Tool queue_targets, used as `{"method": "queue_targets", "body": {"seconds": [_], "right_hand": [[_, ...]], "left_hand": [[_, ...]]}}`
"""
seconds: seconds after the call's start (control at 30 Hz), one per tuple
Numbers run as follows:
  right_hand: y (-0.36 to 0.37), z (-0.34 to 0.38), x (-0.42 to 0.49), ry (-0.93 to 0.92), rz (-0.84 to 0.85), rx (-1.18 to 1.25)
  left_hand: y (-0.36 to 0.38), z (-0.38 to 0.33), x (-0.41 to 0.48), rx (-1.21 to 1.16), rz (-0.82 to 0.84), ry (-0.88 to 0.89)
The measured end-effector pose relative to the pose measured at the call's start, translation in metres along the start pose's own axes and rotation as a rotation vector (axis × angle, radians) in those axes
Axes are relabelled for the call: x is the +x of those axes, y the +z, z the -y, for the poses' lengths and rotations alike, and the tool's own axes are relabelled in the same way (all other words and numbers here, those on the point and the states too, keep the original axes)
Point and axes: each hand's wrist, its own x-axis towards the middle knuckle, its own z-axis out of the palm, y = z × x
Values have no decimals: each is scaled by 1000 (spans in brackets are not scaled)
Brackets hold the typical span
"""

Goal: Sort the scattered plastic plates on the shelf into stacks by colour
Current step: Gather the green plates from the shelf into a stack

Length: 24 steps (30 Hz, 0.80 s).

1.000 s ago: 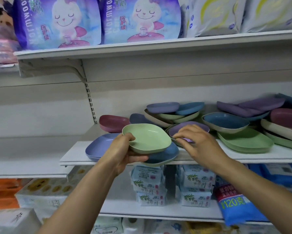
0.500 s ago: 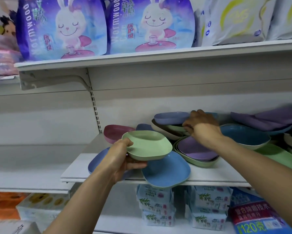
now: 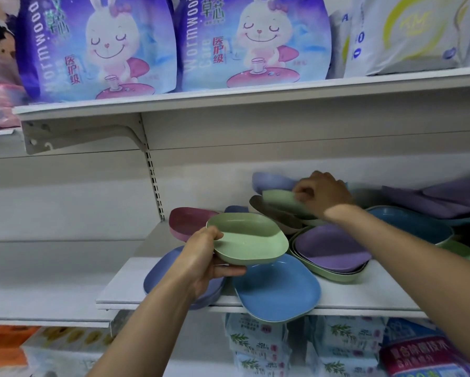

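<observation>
My left hand grips a light green plate by its left rim, held just above the white shelf. Further back, my right hand pinches the edge of a second green plate in a leaning pile, under a lavender-blue plate and over a beige one. A blue plate overhangs the shelf's front edge. A purple plate nests in a green one. A periwinkle plate lies under my left wrist, a maroon plate behind it.
More plates crowd the right: a deep blue one, purple ones and a green one. Bunny-print bags fill the upper shelf. Tissue packs sit on the lower shelf. Bare shelf lies left of the plates.
My right hand went from the purple plate up and back to the leaning pile and took hold of the green plate's edge. My left hand kept holding its green plate.
</observation>
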Motion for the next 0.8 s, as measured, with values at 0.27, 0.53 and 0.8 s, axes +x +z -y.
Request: {"method": "queue_targets", "body": {"seconds": [0.27, 0.53, 0.8], "right_hand": [[-30, 10, -14, 109, 77, 897], [-8, 37, -76, -670, -132, 308], [-7, 25, -93, -803, -114, 148]], "left_hand": [[5, 3, -6, -94, 50, -48], [3, 14, 1, -207, 58, -34], [-10, 15, -2, -264, 109, -74]]}}
